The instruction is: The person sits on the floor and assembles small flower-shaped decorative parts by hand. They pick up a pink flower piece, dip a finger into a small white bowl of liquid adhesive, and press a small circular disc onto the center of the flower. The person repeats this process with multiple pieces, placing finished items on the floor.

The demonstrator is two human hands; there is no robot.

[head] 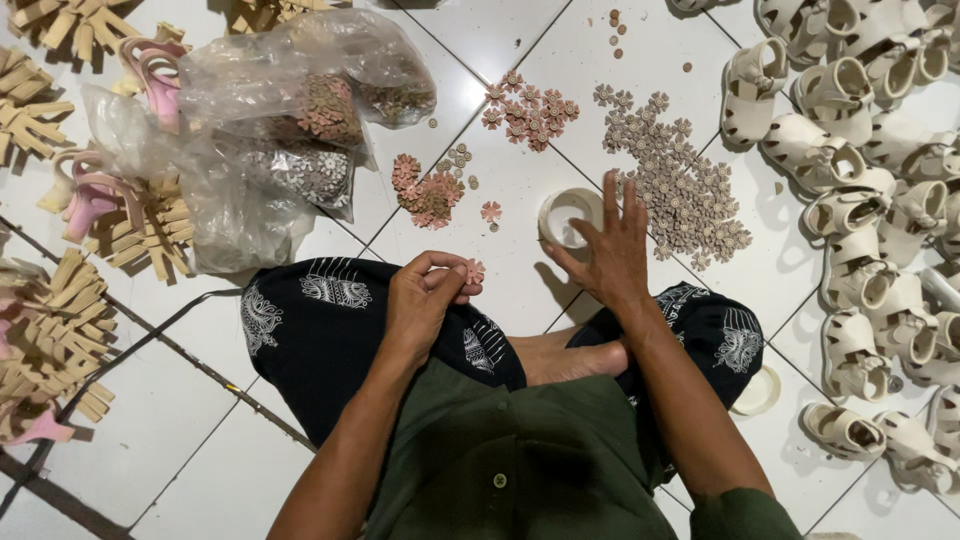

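Note:
I sit cross-legged on a white tiled floor [520, 290]. My left hand [425, 300] pinches a small pink flower-shaped piece [474, 271] above my knee. My right hand [612, 250] hovers with fingers spread, beside a small round white cup [566, 215] and close to a heap of beige flower pieces [680, 180]. Two clusters of pink flower pieces [530, 112] [425, 195] lie farther out, and a single pink one [491, 211] rests between them.
Clear plastic bags [290, 140] with more flower pieces lie at upper left. Tan and pink strap parts [110, 210] spread along the left edge. Several cream children's sandals [860, 200] fill the right side. A white lid [760, 390] lies by my right knee.

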